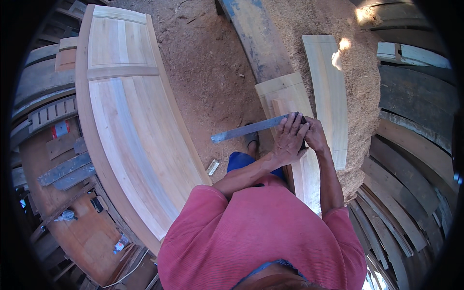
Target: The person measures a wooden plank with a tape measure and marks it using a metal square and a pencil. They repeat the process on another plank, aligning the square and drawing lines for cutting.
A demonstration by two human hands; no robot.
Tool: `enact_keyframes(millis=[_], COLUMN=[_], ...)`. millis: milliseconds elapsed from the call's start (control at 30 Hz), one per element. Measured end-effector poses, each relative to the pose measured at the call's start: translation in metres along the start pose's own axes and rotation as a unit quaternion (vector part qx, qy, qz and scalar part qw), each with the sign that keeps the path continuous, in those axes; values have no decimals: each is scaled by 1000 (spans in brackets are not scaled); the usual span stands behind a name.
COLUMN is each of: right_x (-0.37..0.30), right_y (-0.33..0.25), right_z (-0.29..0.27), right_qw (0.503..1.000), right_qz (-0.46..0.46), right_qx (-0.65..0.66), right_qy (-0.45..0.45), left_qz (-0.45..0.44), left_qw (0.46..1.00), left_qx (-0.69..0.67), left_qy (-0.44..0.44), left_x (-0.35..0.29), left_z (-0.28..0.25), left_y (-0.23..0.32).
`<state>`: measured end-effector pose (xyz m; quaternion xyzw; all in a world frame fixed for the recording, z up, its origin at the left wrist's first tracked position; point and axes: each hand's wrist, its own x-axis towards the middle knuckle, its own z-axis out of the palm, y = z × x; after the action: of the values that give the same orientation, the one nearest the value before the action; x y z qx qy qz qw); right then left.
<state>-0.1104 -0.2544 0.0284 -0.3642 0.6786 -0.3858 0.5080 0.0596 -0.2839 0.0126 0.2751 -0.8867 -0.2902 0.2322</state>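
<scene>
A try square with a long metal blade (246, 129) and a dark stock is between my hands, its blade pointing out to the left. My left hand (288, 143) lies over the corner where blade and stock meet, fingers pressed onto it. Just right of it, my right hand (315, 134) is closed around the dark stock, which the fingers partly hide. Beneath both hands a pale wooden board (291, 92) runs lengthwise away from me, with a narrower wood piece (277, 107) on it. Whether the square touches the board, I cannot tell.
A large panelled wooden door (140, 116) lies along my left. Right of the bench (253, 38) another pale board (328, 96) rests on sawdust (362, 106). Stacked planks (411, 130) line the right side. A sandalled foot (252, 144) shows below the blade.
</scene>
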Motion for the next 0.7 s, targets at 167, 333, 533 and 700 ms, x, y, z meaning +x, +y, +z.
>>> enact_keyframes(millis=[167, 333, 533, 700], right_x=[1, 0, 1, -5], right_y=[3, 6, 8, -20], right_z=[-2, 2, -2, -18], right_qw=[1000, 1000, 1000, 975], right_qz=[8, -9, -10, -3], right_qx=[-9, 17, 15, -209], right_qy=[-16, -5, -24, 80], left_qz=[11, 11, 11, 7], left_qw=[1000, 1000, 1000, 1000], left_qx=[-9, -11, -6, 3], left_qy=[6, 8, -1, -19], left_x=[-1, -1, -2, -3], left_z=[-1, 0, -1, -2], left_y=[-1, 0, 0, 0])
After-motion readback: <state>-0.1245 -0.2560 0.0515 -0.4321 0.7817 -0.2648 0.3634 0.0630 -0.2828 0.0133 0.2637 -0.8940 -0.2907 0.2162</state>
